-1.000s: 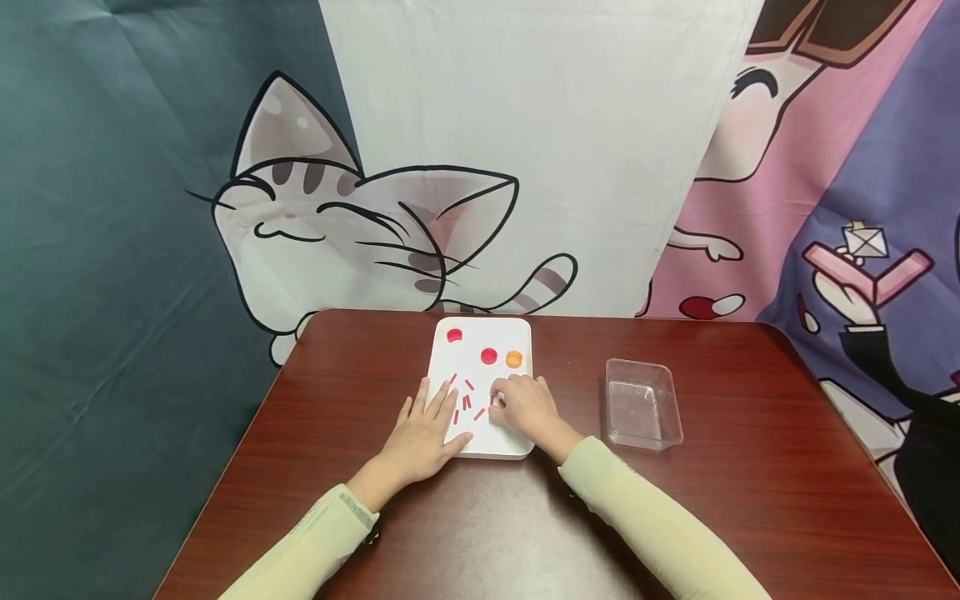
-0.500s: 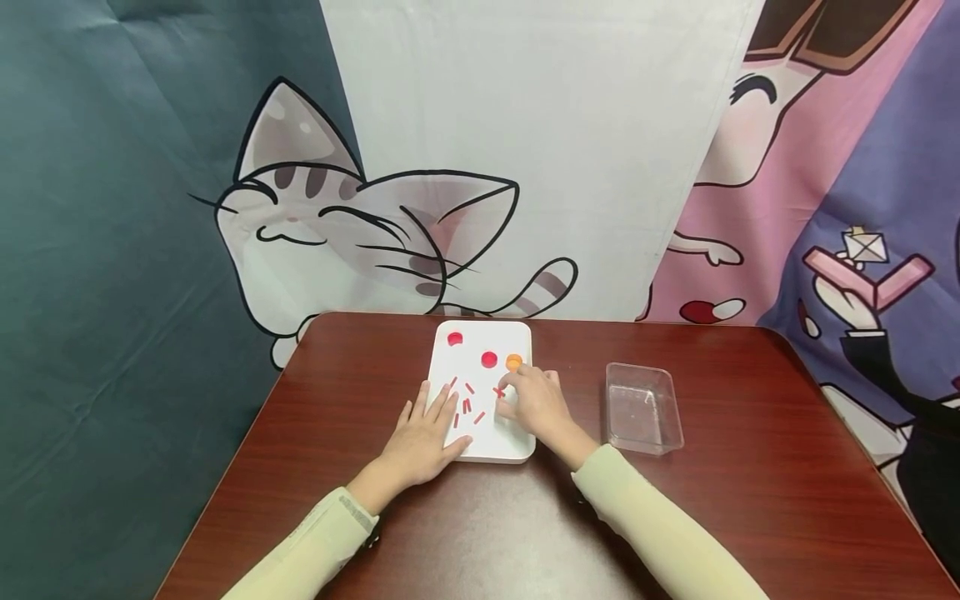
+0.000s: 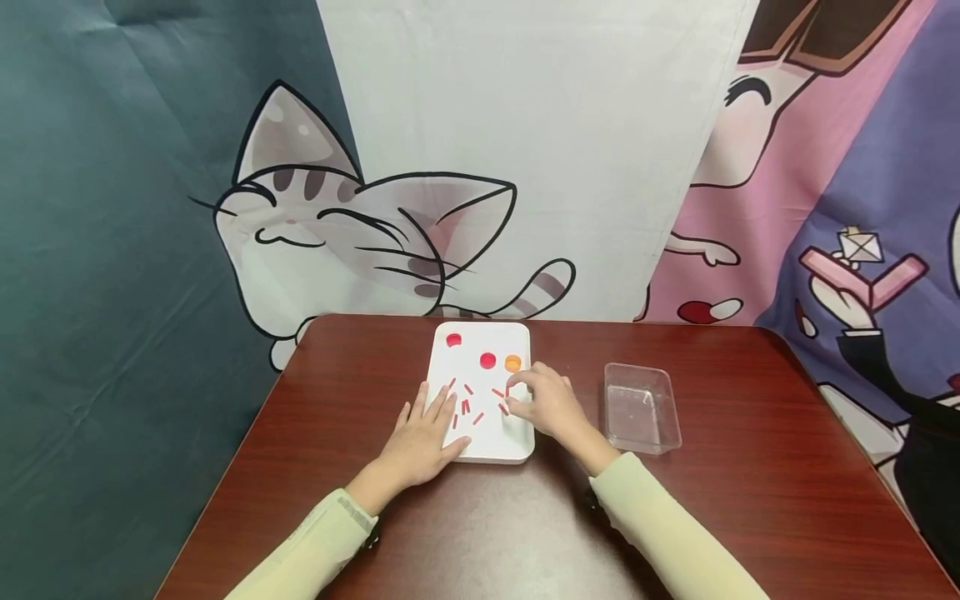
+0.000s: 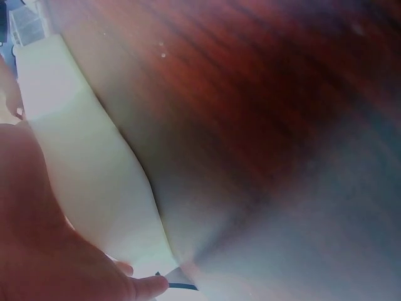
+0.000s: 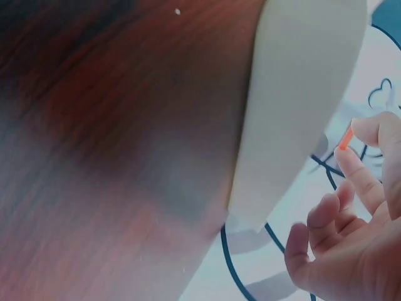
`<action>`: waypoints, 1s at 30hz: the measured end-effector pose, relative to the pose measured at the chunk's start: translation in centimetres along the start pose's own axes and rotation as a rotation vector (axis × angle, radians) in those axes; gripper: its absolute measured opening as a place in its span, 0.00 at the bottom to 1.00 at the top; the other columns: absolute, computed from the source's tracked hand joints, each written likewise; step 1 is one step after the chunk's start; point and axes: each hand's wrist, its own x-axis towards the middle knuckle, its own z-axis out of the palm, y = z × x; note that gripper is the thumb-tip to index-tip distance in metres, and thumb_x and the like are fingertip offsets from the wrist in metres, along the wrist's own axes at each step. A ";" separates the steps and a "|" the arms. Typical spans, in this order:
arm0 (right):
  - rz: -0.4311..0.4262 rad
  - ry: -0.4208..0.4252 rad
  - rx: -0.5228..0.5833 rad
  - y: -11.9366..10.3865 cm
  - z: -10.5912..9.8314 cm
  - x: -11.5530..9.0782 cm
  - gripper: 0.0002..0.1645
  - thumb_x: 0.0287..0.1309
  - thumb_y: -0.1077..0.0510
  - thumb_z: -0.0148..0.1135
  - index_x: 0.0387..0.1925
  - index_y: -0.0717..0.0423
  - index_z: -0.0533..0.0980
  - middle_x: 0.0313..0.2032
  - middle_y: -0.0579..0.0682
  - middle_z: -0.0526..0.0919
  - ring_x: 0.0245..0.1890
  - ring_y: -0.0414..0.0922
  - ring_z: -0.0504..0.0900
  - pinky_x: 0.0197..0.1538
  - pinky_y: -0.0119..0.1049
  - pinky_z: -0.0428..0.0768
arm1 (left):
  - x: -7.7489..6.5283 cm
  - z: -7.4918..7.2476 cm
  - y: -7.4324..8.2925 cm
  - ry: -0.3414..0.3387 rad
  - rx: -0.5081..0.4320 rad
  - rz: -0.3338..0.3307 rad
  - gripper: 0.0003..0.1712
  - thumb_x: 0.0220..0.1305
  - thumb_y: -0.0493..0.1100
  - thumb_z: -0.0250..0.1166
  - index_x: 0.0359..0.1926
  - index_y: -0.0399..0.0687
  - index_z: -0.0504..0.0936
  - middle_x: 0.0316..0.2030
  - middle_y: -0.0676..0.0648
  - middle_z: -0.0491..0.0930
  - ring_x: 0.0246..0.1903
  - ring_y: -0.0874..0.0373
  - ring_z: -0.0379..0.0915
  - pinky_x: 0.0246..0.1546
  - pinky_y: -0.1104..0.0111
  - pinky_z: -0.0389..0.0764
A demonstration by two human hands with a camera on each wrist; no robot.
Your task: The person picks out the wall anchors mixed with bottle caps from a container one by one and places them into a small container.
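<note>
My left hand [image 3: 420, 437] lies spread with straight fingers over the left edge of a white plastic tray [image 3: 480, 447]. Near the tray's right edge, my right hand [image 3: 551, 404] pinches a small red stick [image 5: 346, 138] between thumb and index finger, as the right wrist view shows. Close to these fingertips are two other red sticks, one of them a slanted stick [image 3: 503, 409]. Several more red sticks [image 3: 466, 407] lie scattered beside the left fingers. Toward the far end of the tray are a red round cap [image 3: 487, 361], an orange round cap [image 3: 513, 363] and another red cap [image 3: 453, 340].
A clear plastic box [image 3: 642, 408] stands to the right of the tray on the brown wooden table [image 3: 480, 533]. Behind the table's far edge hangs a cloth backdrop [image 3: 540, 150] printed with cartoon figures.
My right hand has shifted to the right over the tray, and more of the red sticks by its fingertips now show. The left hand has stayed in place.
</note>
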 end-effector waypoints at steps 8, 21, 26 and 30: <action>-0.017 0.017 0.088 0.9 -1.9 -0.7 0.11 0.46 0.52 0.68 0.35 0.45 0.81 0.26 0.50 0.72 0.24 0.39 0.66 0.29 0.33 0.66 | -0.4 0.0 0.0 0.003 -0.020 -0.016 0.47 0.62 0.72 0.42 0.72 0.49 0.50 0.73 0.48 0.46 0.71 0.42 0.30 0.64 0.43 0.49; 0.001 0.048 0.108 2.3 -3.6 -1.5 0.10 0.46 0.52 0.68 0.34 0.44 0.80 0.24 0.46 0.70 0.25 0.40 0.67 0.28 0.33 0.66 | -0.3 0.2 0.0 0.011 -0.022 -0.013 0.47 0.62 0.72 0.42 0.73 0.49 0.50 0.73 0.48 0.47 0.72 0.43 0.29 0.64 0.43 0.49; -0.008 0.064 0.112 2.8 -4.1 -1.9 0.10 0.45 0.52 0.68 0.34 0.44 0.80 0.24 0.44 0.69 0.26 0.40 0.68 0.29 0.34 0.67 | -0.3 0.3 -0.1 0.017 -0.016 -0.003 0.47 0.62 0.73 0.41 0.72 0.49 0.50 0.72 0.48 0.47 0.71 0.42 0.30 0.64 0.43 0.50; 0.000 0.071 0.117 3.2 -4.7 -2.1 0.10 0.46 0.52 0.69 0.34 0.44 0.80 0.24 0.45 0.71 0.27 0.43 0.70 0.32 0.36 0.66 | -0.2 0.3 0.0 0.020 -0.015 -0.001 0.47 0.62 0.73 0.41 0.72 0.49 0.50 0.72 0.47 0.48 0.71 0.42 0.30 0.64 0.43 0.51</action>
